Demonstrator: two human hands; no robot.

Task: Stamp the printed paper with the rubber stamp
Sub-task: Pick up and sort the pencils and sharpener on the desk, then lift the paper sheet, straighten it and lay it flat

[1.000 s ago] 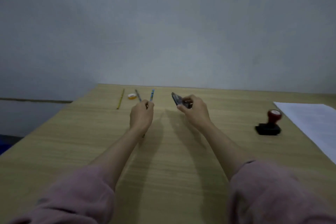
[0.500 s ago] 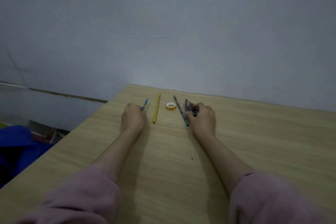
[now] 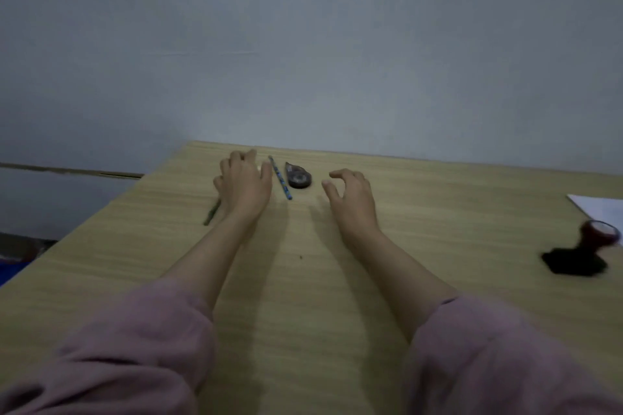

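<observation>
1. At the right edge of the view, on the wooden surface point(image 3: 337, 296), stands the rubber stamp point(image 3: 580, 253) — black base down, its dark red knob with a pale top leaning up and to the right. It is blurred, and no lettering on it can be read.
2. Just beyond the stamp, toward the wall, a corner of the printed paper point(image 3: 603, 209) shows; most of the sheet is cut off by the frame, and no print on it is legible.
3. Left of the stamp, well apart from it, the right hand point(image 3: 350, 199) hovers with its grip released — fingers curled loosely, holding nothing. The stamp lies to this hand's right and nearer the body; this is clearly the nearer hand, so the reach should fall to it.
4. Farther left of the stamp lie a dark correction-tape dispenser point(image 3: 297, 175) and a blue patterned pencil point(image 3: 279, 178), the pencil's long axis running away from the body. Any label on the dispenser is too small to read.
5. Farthest from the stamp, the left hand point(image 3: 244, 185) rests palm down over a dark pencil point(image 3: 211, 212); whether its grip holds anything, I cannot tell.
</observation>
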